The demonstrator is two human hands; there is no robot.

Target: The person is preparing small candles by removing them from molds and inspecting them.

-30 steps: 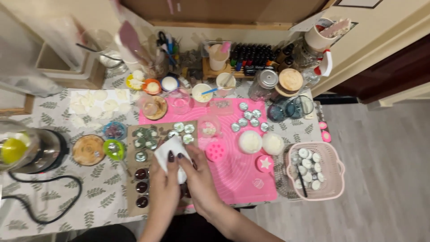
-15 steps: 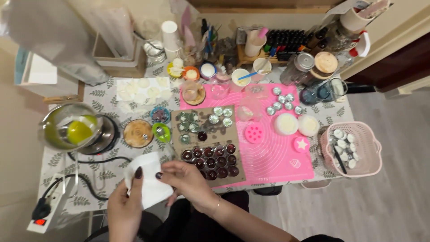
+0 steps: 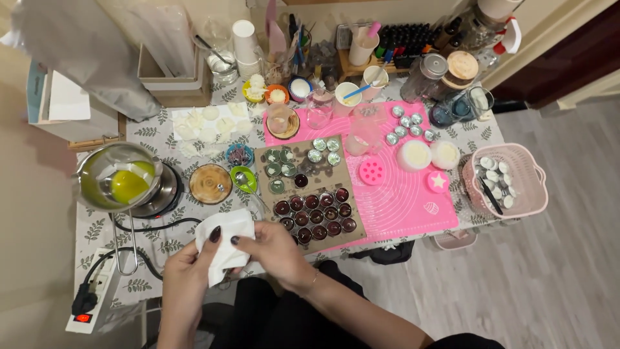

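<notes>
Both hands are meeting over the near edge of the counter (image 3: 161, 242), just in front of the person's lap. The left hand (image 3: 188, 274) is gripping a white cloth or paper towel (image 3: 223, 242) from below, its dark-nailed fingertips pressing into the folds. The right hand (image 3: 274, 252) is closing on the same white piece from the right side, with the thumb lying across it. Whether anything is wrapped inside the folds is hard to tell from this angle.

Just beyond the hands, a brown cardboard sheet (image 3: 310, 194) is lying on the counter, carrying rows of small round tins filled with dark red wax (image 3: 316, 213) and, farther back, several tins with pale contents. To the left, a steel pouring pot (image 3: 116, 178) holding yellow-green liquid is sitting on a small hot plate, its long handle pointing toward the person. A round wooden coaster (image 3: 210, 184) is resting between the pot and the cardboard. A pink silicone mat (image 3: 413, 200) is spreading under the cardboard's right side, and a pink basket (image 3: 510, 181) of small tins is standing at the far right edge. A white power strip (image 3: 90, 297) is lying at the near left corner.
</notes>
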